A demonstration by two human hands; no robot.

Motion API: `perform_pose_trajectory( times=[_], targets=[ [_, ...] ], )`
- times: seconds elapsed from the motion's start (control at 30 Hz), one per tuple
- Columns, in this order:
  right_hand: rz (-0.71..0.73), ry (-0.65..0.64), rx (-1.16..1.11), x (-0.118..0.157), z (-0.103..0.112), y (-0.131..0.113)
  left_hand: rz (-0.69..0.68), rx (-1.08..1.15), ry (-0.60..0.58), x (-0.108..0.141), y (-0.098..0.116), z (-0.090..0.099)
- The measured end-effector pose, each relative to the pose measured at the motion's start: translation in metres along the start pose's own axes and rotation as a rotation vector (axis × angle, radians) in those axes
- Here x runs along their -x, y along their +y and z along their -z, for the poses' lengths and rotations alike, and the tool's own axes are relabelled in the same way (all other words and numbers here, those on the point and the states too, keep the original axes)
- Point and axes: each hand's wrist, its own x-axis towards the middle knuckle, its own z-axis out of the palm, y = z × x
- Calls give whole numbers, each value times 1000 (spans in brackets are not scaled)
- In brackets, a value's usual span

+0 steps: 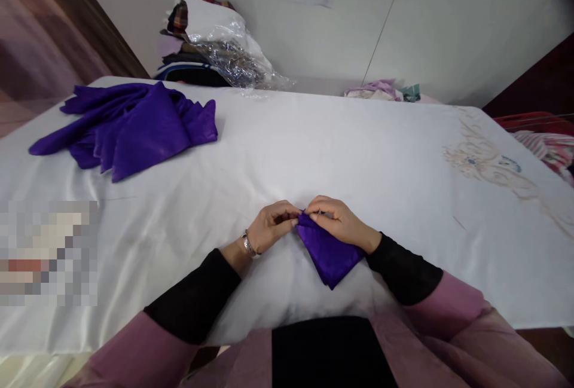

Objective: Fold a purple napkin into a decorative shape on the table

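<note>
Near the front of the table, a folded piece of purple satin cloth (329, 256) hangs between my hands, its pointed corner toward me. My left hand (273, 225) pinches the cloth's upper left corner between thumb and fingers. Close beside it, my right hand (336, 219) grips the top edge, and its palm covers part of the fabric. The fingertips of both hands nearly meet at that corner. A bigger heap of purple satin cloth (143, 128) lies crumpled at the back left of the table.
White satin covers the table (287, 149), with embroidery (484, 164) at the right. Behind its back edge sit a stack of folded clothes (206, 35) partly in clear plastic and some lilac cloth (376, 89). A blurred-out patch (49, 253) lies at the left; striped fabric (547, 146) shows at far right.
</note>
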Motion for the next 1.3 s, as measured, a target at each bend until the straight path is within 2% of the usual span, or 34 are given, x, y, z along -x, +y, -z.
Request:
perform_pose_trajectory(
  times=[0.13,0.33,0.53,0.73,0.9,1.03,1.2,1.3],
  targets=[
    [-55,54,36,0,1,-1,7,11,2,0,-4,-1],
    [12,-18,84,-1,-1,8,-28,47,13,0,-5,-3],
    [-35,15,23,0,-3,6,-54,46,31,-1,-6,-4],
    [-19,5,-1,0,-4,3,-86,33,52,-1,-7,-6],
    [-43,20,-34,1,-3,3,-120,91,90,1,-5,-6],
    [-24,-10,17,1,-1,5,-111,134,52,2,-5,-7],
    [-37,-118,88,1,-1,7,-110,128,40,2,-6,-7],
    [-35,-104,63,1,-1,6,-127,120,35,1,-6,-7]
  ],
)
